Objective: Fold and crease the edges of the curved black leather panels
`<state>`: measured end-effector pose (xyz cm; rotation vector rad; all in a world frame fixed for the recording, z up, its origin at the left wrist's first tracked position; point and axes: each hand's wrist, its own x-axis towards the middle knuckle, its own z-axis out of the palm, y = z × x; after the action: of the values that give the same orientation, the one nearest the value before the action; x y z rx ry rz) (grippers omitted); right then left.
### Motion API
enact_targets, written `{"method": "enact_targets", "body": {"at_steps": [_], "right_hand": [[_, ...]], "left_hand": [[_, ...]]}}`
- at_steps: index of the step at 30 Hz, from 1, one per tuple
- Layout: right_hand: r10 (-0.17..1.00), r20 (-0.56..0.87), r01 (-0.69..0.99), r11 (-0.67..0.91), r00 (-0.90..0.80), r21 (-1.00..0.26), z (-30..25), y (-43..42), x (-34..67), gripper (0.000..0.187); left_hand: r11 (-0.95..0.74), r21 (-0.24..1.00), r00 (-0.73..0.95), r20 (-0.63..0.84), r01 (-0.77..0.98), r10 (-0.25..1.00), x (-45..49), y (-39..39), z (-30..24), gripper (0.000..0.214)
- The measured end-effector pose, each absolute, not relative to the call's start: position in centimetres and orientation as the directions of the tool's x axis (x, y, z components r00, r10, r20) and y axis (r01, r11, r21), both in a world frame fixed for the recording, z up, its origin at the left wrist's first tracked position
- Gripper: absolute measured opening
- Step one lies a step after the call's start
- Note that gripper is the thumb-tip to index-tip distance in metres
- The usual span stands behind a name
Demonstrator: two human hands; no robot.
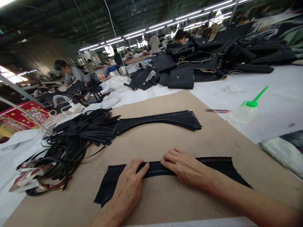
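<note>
A curved black fabric piece lies in front of me on the beige sheet, with a folded strip and a pale line along its upper edge. My left hand is on its left half, fingers curled over that edge and thumb towards the middle. On the right half, my right hand bears down with fingers bent over the same edge. Both hands are closed on the fabric, and the forearms cover part of it. Farther back rests a small stack of similar curved black pieces.
Left of the stack lies a heap of black straps. To the right are a tool with red handles and a translucent bottle with a green nozzle. Black bags pile up at the back. A person bends over work at left.
</note>
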<state>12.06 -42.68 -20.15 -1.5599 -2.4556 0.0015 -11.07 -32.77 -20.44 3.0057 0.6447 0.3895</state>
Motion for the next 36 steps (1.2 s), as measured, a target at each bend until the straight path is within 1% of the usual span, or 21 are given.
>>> {"method": "enact_targets", "body": {"at_steps": [4, 6, 9, 13, 17, 18, 21, 22, 25, 30, 33, 36], "right_hand": [[0.890, 0.207, 0.895, 0.433, -0.406, -0.108, -20.4, -42.8, 12.1, 0.016], [0.890, 0.214, 0.897, 0.430, -0.403, -0.099, -20.6, -42.9, 12.1, 0.018], [0.885, 0.221, 0.897, 0.435, -0.409, -0.083, -20.7, -42.9, 12.1, 0.019], [0.882, 0.221, 0.893, 0.442, -0.416, -0.086, -20.4, -43.1, 12.1, 0.018], [0.876, 0.257, 0.887, 0.446, -0.408, -0.114, -20.1, -43.6, 13.1, 0.031], [0.881, 0.263, 0.892, 0.435, -0.394, -0.121, -20.1, -43.8, 13.5, 0.030], [0.903, 0.241, 0.909, 0.395, -0.357, -0.133, -20.3, -44.4, 14.8, 0.018], [0.907, 0.233, 0.912, 0.388, -0.350, -0.138, -20.3, -44.7, 15.2, 0.017], [0.909, 0.240, 0.911, 0.383, -0.342, -0.154, -20.5, -45.3, 15.9, 0.018], [0.912, 0.230, 0.915, 0.377, -0.339, -0.147, -20.6, -46.0, 16.0, 0.019], [0.917, 0.214, 0.917, 0.371, -0.337, -0.147, -20.5, -46.2, 16.0, 0.020], [0.921, 0.199, 0.919, 0.366, -0.334, -0.148, -20.5, -46.4, 16.0, 0.021]], "left_hand": [[-0.926, 0.177, 0.891, 0.262, 0.334, 0.371, -10.4, -32.7, -20.3, 0.044], [-0.928, 0.188, 0.889, 0.276, 0.322, 0.364, -9.7, -32.9, -20.4, 0.045], [-0.941, 0.171, 0.903, 0.277, 0.291, 0.329, -8.4, -33.5, -20.5, 0.047], [-0.955, 0.148, 0.923, 0.255, 0.256, 0.287, -7.5, -34.0, -20.8, 0.039], [-0.961, 0.121, 0.932, 0.241, 0.249, 0.271, -7.9, -34.1, -21.0, 0.043], [-0.959, 0.124, 0.931, 0.236, 0.254, 0.277, -8.0, -34.0, -21.0, 0.044], [-0.955, 0.124, 0.930, 0.225, 0.268, 0.291, -7.9, -34.1, -20.9, 0.047], [-0.954, 0.115, 0.930, 0.219, 0.276, 0.295, -7.8, -34.1, -20.9, 0.049], [-0.952, 0.066, 0.932, 0.191, 0.300, 0.307, -7.5, -34.3, -20.7, 0.054], [-0.954, -0.004, 0.940, 0.170, 0.300, 0.295, -7.1, -34.6, -20.6, 0.055], [-0.949, -0.021, 0.936, 0.173, 0.314, 0.306, -6.9, -34.7, -20.6, 0.054], [-0.964, 0.006, 0.940, 0.219, 0.267, 0.262, -6.4, -34.7, -20.5, 0.051]]}}
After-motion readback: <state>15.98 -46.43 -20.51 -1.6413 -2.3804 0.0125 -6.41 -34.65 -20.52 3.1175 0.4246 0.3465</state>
